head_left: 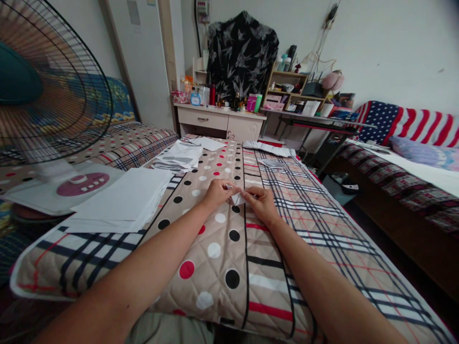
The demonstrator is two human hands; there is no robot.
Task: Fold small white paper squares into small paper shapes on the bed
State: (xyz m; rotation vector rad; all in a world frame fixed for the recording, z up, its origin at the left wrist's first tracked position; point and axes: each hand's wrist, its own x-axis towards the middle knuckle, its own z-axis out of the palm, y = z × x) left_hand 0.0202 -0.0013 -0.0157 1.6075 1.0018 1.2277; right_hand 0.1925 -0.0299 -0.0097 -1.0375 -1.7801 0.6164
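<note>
My left hand point(218, 194) and my right hand point(261, 202) meet over the middle of the quilted bedcover. Between them is a small piece of folded white paper point(236, 198), coming to a point at its lower end. The thumb and fingers of each hand are pinched on its upper edge, one hand at either side. Part of the paper is hidden behind the fingers. To the left lies a stack of blank white sheets point(124, 198). Beyond it is a loose pile of white and grey papers point(181, 155).
An electric fan point(53, 86) stands at the left, its base point(71, 186) beside the sheets. Flat papers point(268, 148) lie at the bed's far right. A cream dresser point(218, 122) with bottles on top stands behind. Another bed point(405, 186) is at the right.
</note>
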